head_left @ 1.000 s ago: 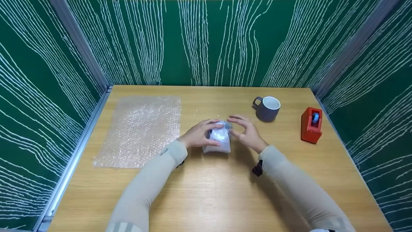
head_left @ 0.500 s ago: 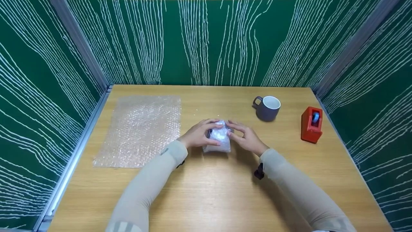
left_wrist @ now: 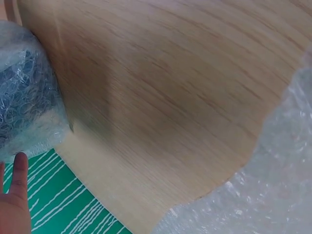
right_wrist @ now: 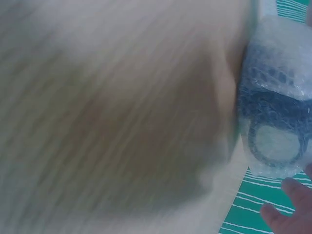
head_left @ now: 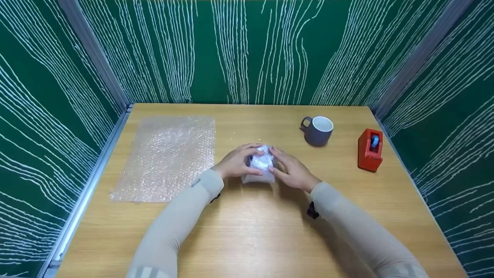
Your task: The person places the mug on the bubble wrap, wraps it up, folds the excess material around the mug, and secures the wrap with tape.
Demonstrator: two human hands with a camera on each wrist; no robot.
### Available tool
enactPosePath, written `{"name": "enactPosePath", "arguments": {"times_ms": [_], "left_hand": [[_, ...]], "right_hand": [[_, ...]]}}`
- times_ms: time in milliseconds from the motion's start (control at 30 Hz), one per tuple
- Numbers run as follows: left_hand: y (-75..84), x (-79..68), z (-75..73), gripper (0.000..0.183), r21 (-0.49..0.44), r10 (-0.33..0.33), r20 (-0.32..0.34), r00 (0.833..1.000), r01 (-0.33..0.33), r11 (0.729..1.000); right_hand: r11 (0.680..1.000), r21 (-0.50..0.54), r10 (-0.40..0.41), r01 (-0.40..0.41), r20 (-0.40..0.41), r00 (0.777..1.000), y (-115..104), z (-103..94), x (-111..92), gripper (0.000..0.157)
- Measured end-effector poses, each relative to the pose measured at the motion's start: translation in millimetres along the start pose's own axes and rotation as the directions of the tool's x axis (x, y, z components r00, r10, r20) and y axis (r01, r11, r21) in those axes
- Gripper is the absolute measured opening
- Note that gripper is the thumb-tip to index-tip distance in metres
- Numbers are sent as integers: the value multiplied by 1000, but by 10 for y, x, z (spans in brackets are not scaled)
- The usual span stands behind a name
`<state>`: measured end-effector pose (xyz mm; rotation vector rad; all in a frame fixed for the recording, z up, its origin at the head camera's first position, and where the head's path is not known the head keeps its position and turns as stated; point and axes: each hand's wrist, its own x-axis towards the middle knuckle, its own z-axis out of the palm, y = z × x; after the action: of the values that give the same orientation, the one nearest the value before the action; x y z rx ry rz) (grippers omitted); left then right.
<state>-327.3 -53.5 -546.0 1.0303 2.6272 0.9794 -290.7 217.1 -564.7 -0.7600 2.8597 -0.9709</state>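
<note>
Work surface: wood-grain table (head_left: 247, 235), its far edge and both side edges in the head view.
Wrapped bundle (head_left: 262, 162): on the table, about midway between the left and right edges; clear bubble wrap around a dark form. The right wrist view shows a dark ring, shaped like a handle, through the wrap.
Left hand (head_left: 236, 162): at the bundle's left side. Grip partly spread, fingers and thumb bent around the bundle and holding it.
Right hand (head_left: 292, 172): at the bundle's right side. Grip partly spread to the bundle's width, finger and thumb bent against it.
Bubble-wrap sheet (head_left: 170, 156): flat along the table's left edge, reaching toward the far left corner; well apart from the bundle.
Grey mug (head_left: 317, 135): upright near the far edge, right of centre; handle toward the left edge, interior pale.
Tape dispenser (head_left: 369, 152): red with a blue centre, just beside the right edge, toward the far right corner.
Sleeves (head_left: 170, 231): pale, long, covering both forearms.
Wrist device (head_left: 312, 211): black, on the right wrist.
Surround: green walls (head_left: 208, 54) with white wavy lines, beyond the table's far and side edges.
</note>
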Motion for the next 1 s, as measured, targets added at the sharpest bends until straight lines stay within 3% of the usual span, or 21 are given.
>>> {"name": "enactPosePath", "arguments": {"times_ms": [167,333,433,767,1000], "left_hand": [[4,-5,-4,73,-2,13,-7,1000,-13,1000],[24,-6,-20,74,8,17,-2,1000,-17,1000],[38,-10,-34,76,3,10,0,1000,-10,1000],[49,-2,-46,93,-3,-8,-11,1000,8,1000],[11,-15,-30,105,13,-36,-12,999,36,999]], "right_hand": [[1000,-20,9,-9,-15,1000,-28,-5,0,80],[994,34,102,-101,-35,994,-102,-39,-12,96],[990,78,124,-120,-45,991,-138,-56,-21,97],[994,106,39,-29,-88,995,-230,-52,27,82],[997,60,-44,50,-99,994,-216,14,64,72]]}}
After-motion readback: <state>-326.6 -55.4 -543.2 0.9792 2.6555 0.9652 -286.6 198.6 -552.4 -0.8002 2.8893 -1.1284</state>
